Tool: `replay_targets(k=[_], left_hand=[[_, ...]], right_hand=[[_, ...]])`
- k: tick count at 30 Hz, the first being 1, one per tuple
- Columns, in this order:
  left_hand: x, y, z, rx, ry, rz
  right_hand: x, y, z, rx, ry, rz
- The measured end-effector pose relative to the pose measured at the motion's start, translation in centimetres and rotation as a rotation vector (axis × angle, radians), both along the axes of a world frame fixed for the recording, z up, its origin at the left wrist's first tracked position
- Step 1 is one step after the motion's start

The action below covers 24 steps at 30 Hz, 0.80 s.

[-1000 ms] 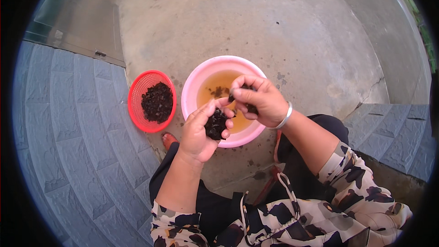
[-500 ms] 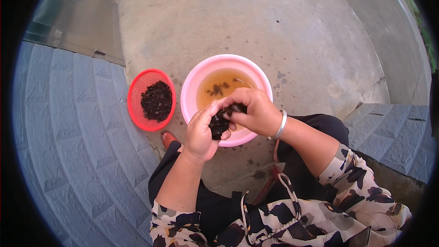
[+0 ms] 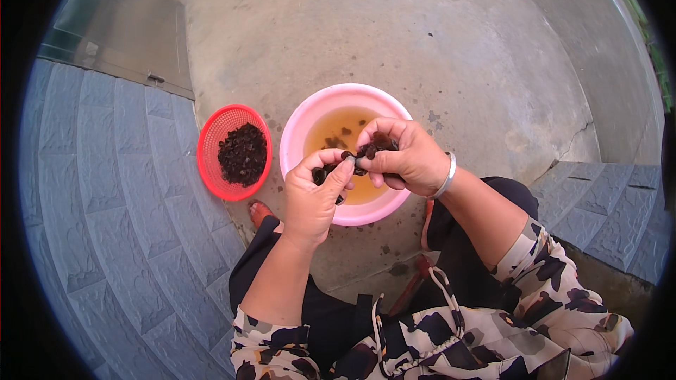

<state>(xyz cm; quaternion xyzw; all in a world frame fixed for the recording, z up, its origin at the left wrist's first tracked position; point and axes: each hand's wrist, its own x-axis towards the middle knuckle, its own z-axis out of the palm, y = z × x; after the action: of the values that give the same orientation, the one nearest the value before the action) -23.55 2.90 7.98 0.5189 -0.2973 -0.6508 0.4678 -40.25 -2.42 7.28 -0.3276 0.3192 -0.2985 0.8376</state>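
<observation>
Over the pink basin [image 3: 293, 130] of cloudy yellow-brown water, my two hands meet with the fingers pinched together. Dark, wet, ruffled pieces that look like wood ear mushrooms [image 3: 381, 143] are gripped in my right hand [image 3: 421, 163], which wears a silver bangle. More of the same pieces poke out between the fingers of my left hand [image 3: 310, 197]. Thumb tips and forefingers almost touch around one small dark bit. Several pieces float in the water [image 3: 352, 118]. My hands and wrists hide the basin's near part.
Left of the basin a red mesh basket [image 3: 211, 137] holds a heap of dark mushroom pieces [image 3: 242, 155]. Blue-grey tiled wall [image 3: 105, 197] runs along the left, with a metal door [image 3: 134, 28] beyond. The floor [image 3: 338, 21] is bare concrete. My knees flank the basin.
My hands have drawn slightly apart, the right one shifting right. The dark clump cupped between them is now split between both hands, with the fingertips pinching in the middle.
</observation>
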Motion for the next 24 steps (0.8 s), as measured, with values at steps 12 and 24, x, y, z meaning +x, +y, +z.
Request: replay_targets(k=[12,24], left_hand=[[0.0,0.2,0.3,-0.032,-0.337,-0.02],[-0.7,2.7,-1.4,0.51,0.408,0.084]], right_hand=[[0.8,0.4,-0.8,0.172,-0.074,0.059],[12.4,-4.7,1.0,-0.121,0.318,0.159]])
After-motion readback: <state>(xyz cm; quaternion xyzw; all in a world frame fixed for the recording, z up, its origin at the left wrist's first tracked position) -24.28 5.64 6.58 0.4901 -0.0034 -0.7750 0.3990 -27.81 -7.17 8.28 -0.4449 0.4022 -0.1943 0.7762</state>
